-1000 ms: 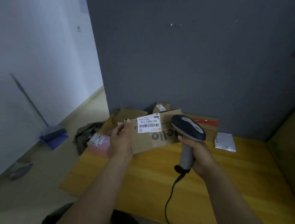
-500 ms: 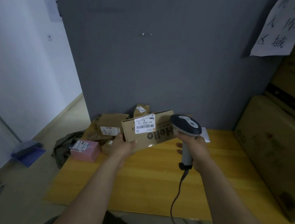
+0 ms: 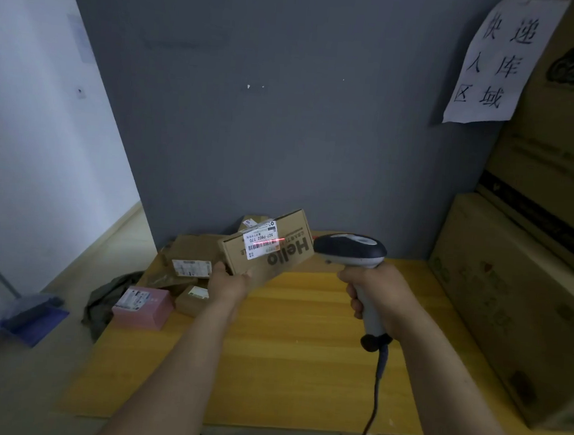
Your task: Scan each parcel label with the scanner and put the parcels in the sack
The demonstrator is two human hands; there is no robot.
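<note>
My left hand (image 3: 229, 283) grips the lower left corner of a brown cardboard parcel (image 3: 291, 257) printed "Hello", thumb on the front face and fingers curled behind it; the parcel is lifted off the yellow wooden table (image 3: 302, 356), tilted with its right end higher, above the table's far left part; its white shipping label (image 3: 259, 243) faces me, and a thin red scan line (image 3: 278, 239) falls across the label's right edge. My right hand (image 3: 377, 291) is wrapped tight round the pale handle of the barcode scanner (image 3: 350, 251); the scanner's dark head points left at the parcel, just beside its right end but not touching it; its cable (image 3: 373, 395) hangs from the handle's base down past the near table edge. On the table's far left corner lie more parcels: a pink box (image 3: 142, 310) at the left edge, a small brown box (image 3: 192, 298) touching it, a flat brown parcel (image 3: 191, 264) with a label behind those, and another labelled carton (image 3: 252, 222) half hidden behind the one I hold. A crumpled olive cloth (image 3: 107, 301) lies on the floor against the table's left side; I cannot tell whether it is a sack. Large cardboard cartons (image 3: 512, 303) stand stacked on the table's right end; a handwritten paper sign (image 3: 497, 58) hangs on the grey wall (image 3: 287, 114) above.
</note>
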